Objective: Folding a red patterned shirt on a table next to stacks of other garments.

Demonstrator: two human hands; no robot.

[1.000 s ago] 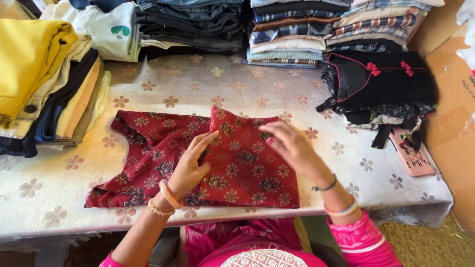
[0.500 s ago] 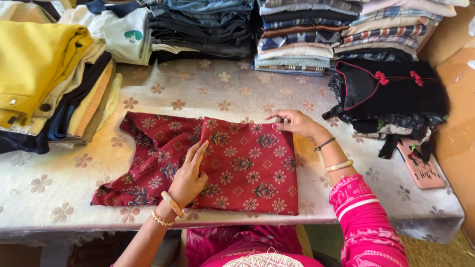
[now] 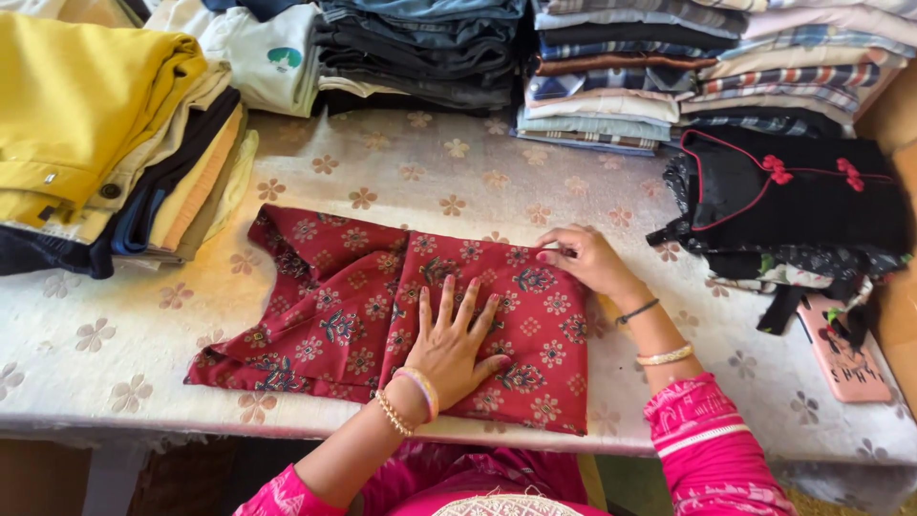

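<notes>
1. A red floral garment (image 3: pixel 382 315) lies partly folded near the front edge of a table (image 3: pixel 592 205) covered in a white cloth with a pale flower pattern
2. The left hand (image 3: pixel 454 344) lies flat on the garment's middle, palm down, fingers spread apart and pointing away from the person; it presses the cloth and clasps nothing
3. The right hand (image 3: pixel 583 258) rests on the garment's upper right corner, fingers bent and fingertips on the folded edge; whether they pinch the cloth or only press it down I cannot tell
4. The right part of the garment is a smooth folded panel under both hands; the left part spreads out more loosely, with a curved opening at its upper left
5. Both wrists wear bangles, and pink patterned sleeves (image 3: pixel 707 444) show at the lower edge of the view
6. To the left, well apart from the hands, stands a stack of folded clothes topped by a yellow garment (image 3: pixel 81 105)
7. Along the far side of the table sit more stacks: dark jeans (image 3: pixel 420 48) in the middle and striped and checked shirts (image 3: pixel 611 86) to the right
8. To the right of the right hand lies a pile of black clothing with red trim (image 3: pixel 793 205), and just beside it a pink flat case (image 3: pixel 845 358)
</notes>
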